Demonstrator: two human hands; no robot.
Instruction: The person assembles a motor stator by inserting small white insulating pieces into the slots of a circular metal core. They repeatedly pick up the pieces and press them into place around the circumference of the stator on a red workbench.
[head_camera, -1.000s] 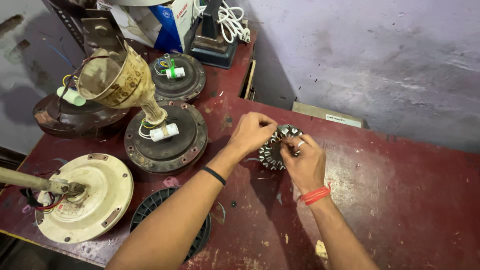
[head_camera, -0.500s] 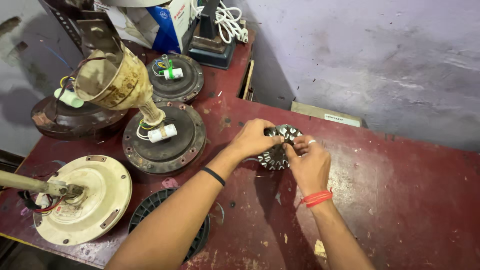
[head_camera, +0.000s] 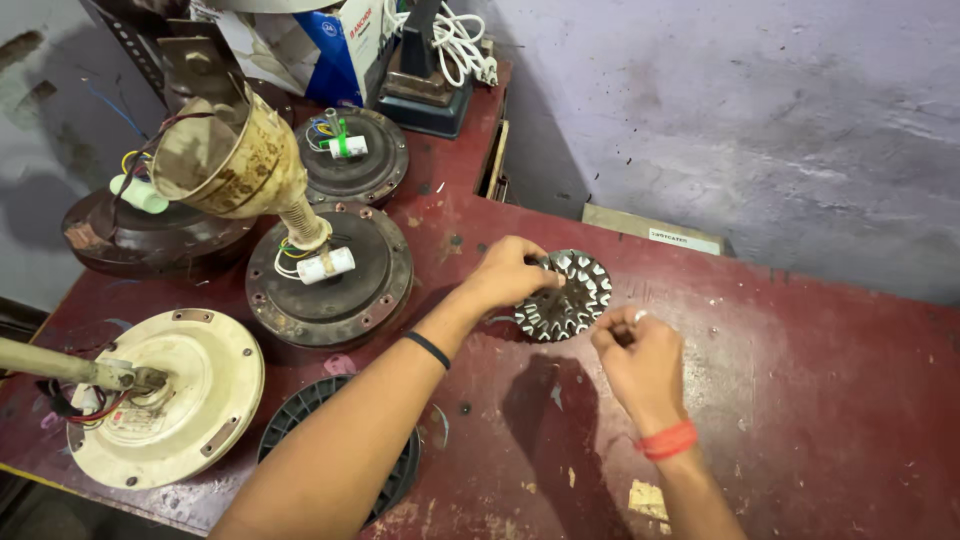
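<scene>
Head view: left hand (head_camera: 510, 272) grips toothed stator core (head_camera: 565, 294) mid-frame, right hand (head_camera: 640, 358) pinched shut beside it; steady the core flat on the worktop (head_camera: 820, 400).

Worn dark-red desk (head_camera: 820, 400), paint chipped. On it: toothed metal ring (head_camera: 563, 295) at centre, brown fan motors (head_camera: 330, 275) w/ capacitors on the left, cream fan motor (head_camera: 165, 395) near front-left edge, black ribbed disc (head_camera: 300, 410) beside it, box at back.

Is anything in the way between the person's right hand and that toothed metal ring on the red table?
Nothing visible. The right hand hovers just beside the toothed metal ring, with only bare red table between them. The left hand already grips the ring's far edge.
</scene>
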